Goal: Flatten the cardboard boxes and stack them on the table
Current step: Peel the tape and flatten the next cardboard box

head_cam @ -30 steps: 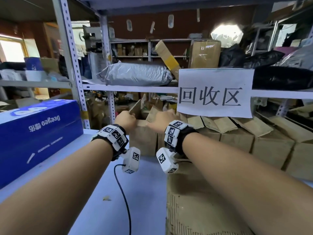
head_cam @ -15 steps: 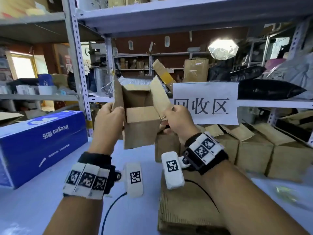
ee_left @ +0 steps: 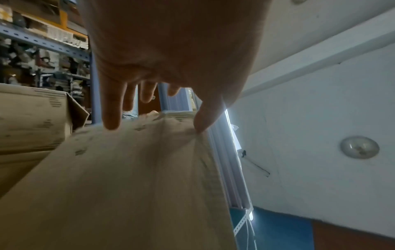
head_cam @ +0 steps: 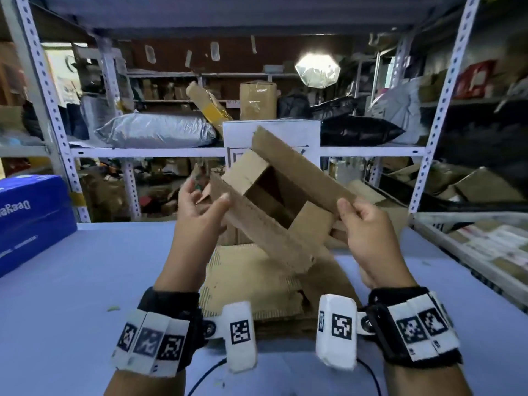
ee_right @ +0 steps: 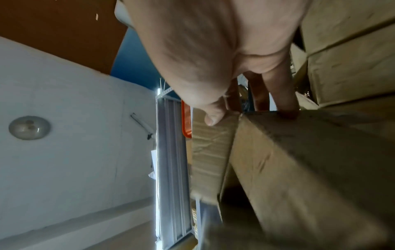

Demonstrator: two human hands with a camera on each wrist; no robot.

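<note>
An open brown cardboard box (head_cam: 257, 224) hangs tilted in the air above the table, its flaps spread and its hollow inside facing me. My left hand (head_cam: 204, 195) grips the box's left end, thumb on the near flap and fingers behind it. My right hand (head_cam: 351, 212) pinches the lower right end of the long far flap. Under the box a stack of flattened cardboard (head_cam: 251, 284) lies on the light blue table (head_cam: 85, 281). In the left wrist view the fingers (ee_left: 111, 118) press on the box wall (ee_left: 128, 177). In the right wrist view the thumb (ee_right: 213, 116) lies on a flap (ee_right: 299, 169).
A large blue carton (head_cam: 28, 218) stands on the table at the left. More open cardboard boxes (head_cam: 471, 190) sit at the back right under the shelf. A metal shelf frame (head_cam: 437, 124) and a white sign (head_cam: 303, 135) close off the back. A black cable (head_cam: 205, 378) trails near the front edge.
Both hands have lifted the box from the row at the back, brought it towards me over the flattened stack, and turned it from upright to a steep slant.
</note>
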